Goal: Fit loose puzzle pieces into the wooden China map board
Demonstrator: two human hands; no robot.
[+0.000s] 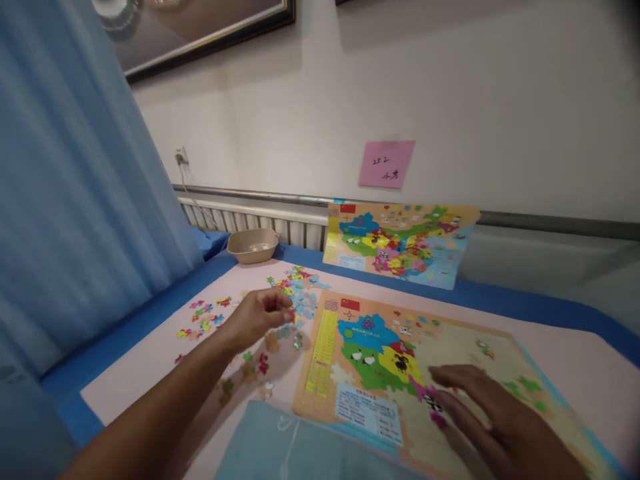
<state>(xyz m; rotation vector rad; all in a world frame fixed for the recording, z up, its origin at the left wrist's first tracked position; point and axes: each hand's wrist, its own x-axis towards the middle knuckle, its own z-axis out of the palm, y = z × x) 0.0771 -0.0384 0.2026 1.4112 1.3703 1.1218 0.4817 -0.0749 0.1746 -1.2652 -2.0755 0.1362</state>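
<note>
My left hand (263, 313) is closed in a pinch over the loose pieces, with a small red puzzle piece (291, 315) at its fingertips. My right hand (493, 413) hovers low over the right part of a map jigsaw (370, 380), fingers apart. Its fingertips are at a pink panda piece (433, 401); whether they touch it I cannot tell. A speck of red shows between the fingers, too small to name. The left part of the jigsaw is filled in with blue, green, yellow and red pieces, while bare backing (457, 340) shows on the right.
Loose pieces (303, 297) are heaped left of the jigsaw, with more scattered nearby. A printed map (400, 243) leans on the wall behind. At the back left stands a beige basin (253, 247) with a few pieces. A blue curtain (90, 187) hangs left.
</note>
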